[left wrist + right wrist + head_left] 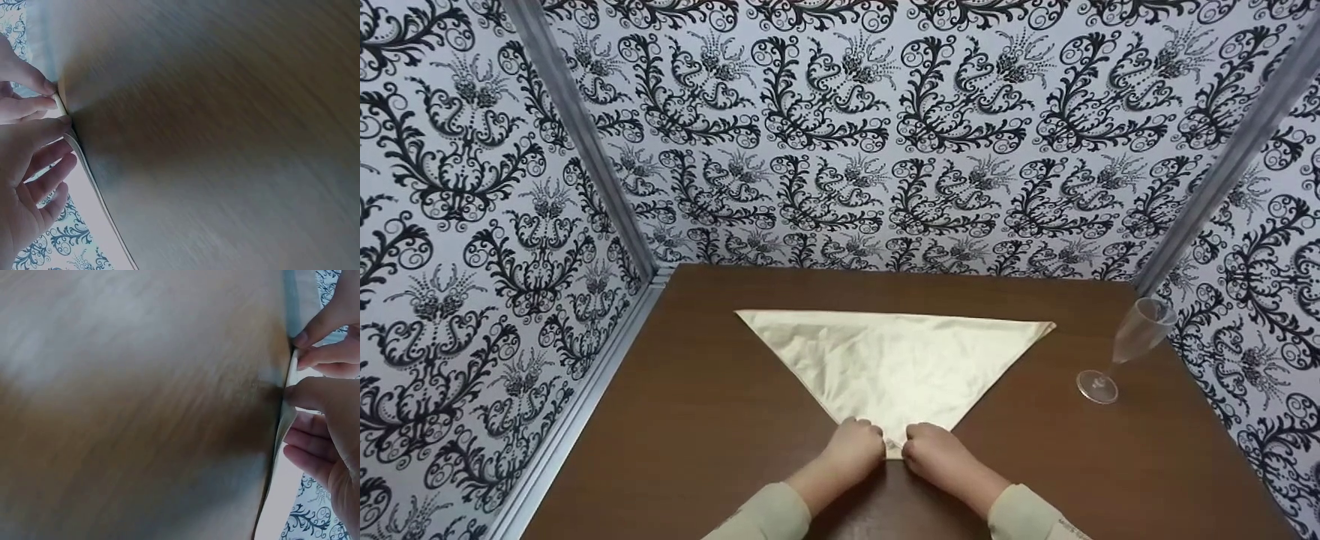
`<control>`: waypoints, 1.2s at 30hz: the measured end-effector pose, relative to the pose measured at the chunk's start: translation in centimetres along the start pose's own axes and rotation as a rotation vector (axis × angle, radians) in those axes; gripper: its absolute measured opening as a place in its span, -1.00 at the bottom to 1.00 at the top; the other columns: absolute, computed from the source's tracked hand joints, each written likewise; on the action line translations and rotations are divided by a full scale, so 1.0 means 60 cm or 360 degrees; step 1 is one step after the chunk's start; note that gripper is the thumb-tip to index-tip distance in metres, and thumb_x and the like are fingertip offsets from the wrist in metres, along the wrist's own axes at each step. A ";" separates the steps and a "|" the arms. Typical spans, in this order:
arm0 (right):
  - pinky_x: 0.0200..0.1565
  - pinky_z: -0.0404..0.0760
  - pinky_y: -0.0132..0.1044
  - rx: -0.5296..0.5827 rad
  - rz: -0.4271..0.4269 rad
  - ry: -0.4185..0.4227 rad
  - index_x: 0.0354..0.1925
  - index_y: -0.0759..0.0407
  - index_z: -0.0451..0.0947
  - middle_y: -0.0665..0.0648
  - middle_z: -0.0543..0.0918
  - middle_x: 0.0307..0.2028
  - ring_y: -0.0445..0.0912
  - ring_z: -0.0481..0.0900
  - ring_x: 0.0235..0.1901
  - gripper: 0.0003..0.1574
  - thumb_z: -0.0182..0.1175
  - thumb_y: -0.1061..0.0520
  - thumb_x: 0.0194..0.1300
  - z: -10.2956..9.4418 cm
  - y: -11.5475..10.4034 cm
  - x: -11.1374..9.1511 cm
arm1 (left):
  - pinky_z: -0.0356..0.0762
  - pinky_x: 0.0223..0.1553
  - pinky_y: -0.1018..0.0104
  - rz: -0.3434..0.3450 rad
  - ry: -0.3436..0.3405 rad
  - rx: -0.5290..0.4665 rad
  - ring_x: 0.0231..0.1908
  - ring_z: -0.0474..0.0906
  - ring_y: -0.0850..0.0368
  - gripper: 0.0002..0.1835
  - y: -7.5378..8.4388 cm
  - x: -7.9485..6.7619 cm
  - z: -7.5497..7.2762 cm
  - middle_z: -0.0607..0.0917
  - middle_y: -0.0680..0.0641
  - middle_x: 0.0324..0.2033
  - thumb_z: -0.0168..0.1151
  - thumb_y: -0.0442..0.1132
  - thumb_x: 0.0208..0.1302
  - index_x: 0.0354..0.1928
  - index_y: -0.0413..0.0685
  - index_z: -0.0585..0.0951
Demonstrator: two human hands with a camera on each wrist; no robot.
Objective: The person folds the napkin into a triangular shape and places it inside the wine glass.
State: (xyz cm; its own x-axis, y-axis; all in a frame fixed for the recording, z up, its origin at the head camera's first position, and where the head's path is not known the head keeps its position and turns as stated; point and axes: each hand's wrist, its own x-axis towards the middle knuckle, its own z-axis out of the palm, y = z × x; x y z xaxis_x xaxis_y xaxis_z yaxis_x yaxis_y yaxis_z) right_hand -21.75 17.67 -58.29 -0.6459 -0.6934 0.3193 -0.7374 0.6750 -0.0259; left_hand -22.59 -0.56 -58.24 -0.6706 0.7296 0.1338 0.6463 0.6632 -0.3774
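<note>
A cream cloth napkin (892, 367), folded into a triangle, lies flat with its long edge away from me and its point towards me. At the near point my left hand (856, 450) pinches the napkin's left side, thumb on the edge. My right hand (937, 454) pinches the same near end from the right, a small gap away. Both wrist views show thumbs and forefingers on the napkin's edge. In the left wrist view the other fingers of my left hand (34, 174) are loosely bent below the cloth. The tip between the hands looks slightly turned up.
A clear champagne flute (1136, 337) stands towards the right edge of the brown wooden table (682, 420). Walls (840, 135) with a black and white scroll pattern enclose the table at the back and both sides. A grey metal rail (577, 405) runs along the left.
</note>
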 end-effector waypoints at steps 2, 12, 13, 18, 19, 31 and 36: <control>-0.60 0.19 -0.33 -0.0044 -0.0015 0.0089 -0.76 0.09 0.42 -0.04 0.25 -0.67 -0.17 0.12 -0.67 -0.65 0.32 0.31 -0.02 0.008 0.001 0.001 | 0.38 -0.49 0.33 0.0003 0.0010 0.0022 -0.57 0.43 0.22 -0.75 -0.001 0.000 0.000 0.52 0.16 -0.63 0.28 -0.14 0.13 -0.69 0.17 0.59; -0.56 0.30 -0.31 0.0176 0.0234 0.0048 -0.70 0.09 0.39 -0.05 0.28 -0.67 -0.15 0.24 -0.66 -0.71 0.25 0.32 -0.03 0.012 0.014 0.006 | 0.34 -0.50 0.32 0.0011 0.0066 0.0064 -0.58 0.43 0.20 -0.77 -0.003 0.003 -0.005 0.53 0.16 -0.64 0.29 -0.13 0.09 -0.70 0.19 0.57; -0.55 0.32 -0.32 0.0195 0.0240 0.0027 -0.68 0.10 0.43 -0.05 0.30 -0.65 -0.16 0.26 -0.65 -0.75 0.25 0.32 -0.03 0.010 0.015 0.005 | 0.33 -0.49 0.32 0.0016 0.0061 0.0063 -0.58 0.43 0.20 -0.78 -0.003 0.004 -0.005 0.53 0.16 -0.63 0.29 -0.14 0.09 -0.68 0.20 0.58; -0.48 0.41 -0.34 0.0249 0.0217 -0.0081 -0.57 0.11 0.58 -0.07 0.37 -0.59 -0.20 0.34 -0.58 -0.85 0.30 0.30 0.04 0.002 0.021 0.001 | 0.36 -0.52 0.31 -0.0008 0.0099 -0.0016 -0.61 0.42 0.18 -0.76 -0.010 0.006 -0.004 0.51 0.12 -0.65 0.28 -0.19 0.09 -0.69 0.17 0.57; -0.48 0.40 -0.34 0.0236 0.0203 -0.0093 -0.58 0.10 0.57 -0.07 0.37 -0.59 -0.20 0.33 -0.58 -0.84 0.31 0.29 0.04 0.001 0.022 0.000 | 0.38 -0.53 0.31 -0.0017 0.0118 -0.0047 -0.62 0.42 0.18 -0.76 -0.012 0.006 -0.004 0.50 0.12 -0.67 0.28 -0.20 0.08 -0.71 0.15 0.57; -0.39 0.48 -0.23 0.0332 0.0347 -0.0095 -0.50 0.14 0.62 -0.07 0.42 -0.54 -0.13 0.44 -0.49 -0.82 0.28 0.18 0.25 0.008 0.035 -0.001 | 0.43 -0.55 0.33 -0.0364 -0.0041 -0.1002 -0.65 0.43 0.22 -0.71 -0.038 0.013 0.006 0.50 0.13 -0.73 0.27 -0.28 0.13 -0.73 0.01 0.58; -0.40 0.46 -0.20 0.0471 0.0474 -0.0164 -0.49 0.17 0.63 -0.07 0.42 -0.55 -0.12 0.44 -0.50 -0.82 0.26 0.19 0.26 0.010 0.041 0.004 | 0.51 -0.44 0.34 -0.0456 -0.0112 -0.1172 -0.55 0.54 0.22 -0.80 -0.040 0.014 0.003 0.63 0.12 -0.62 0.26 -0.25 0.20 -0.57 -0.02 0.71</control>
State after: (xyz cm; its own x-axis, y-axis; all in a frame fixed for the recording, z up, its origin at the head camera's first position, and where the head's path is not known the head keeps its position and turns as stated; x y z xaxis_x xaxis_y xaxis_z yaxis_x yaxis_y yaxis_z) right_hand -23.83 19.00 -58.87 -0.8445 -0.5108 0.1611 -0.5309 0.7585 -0.3780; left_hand -24.79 -1.57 -57.38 -0.8528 0.5179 0.0665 0.5032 0.7811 0.3698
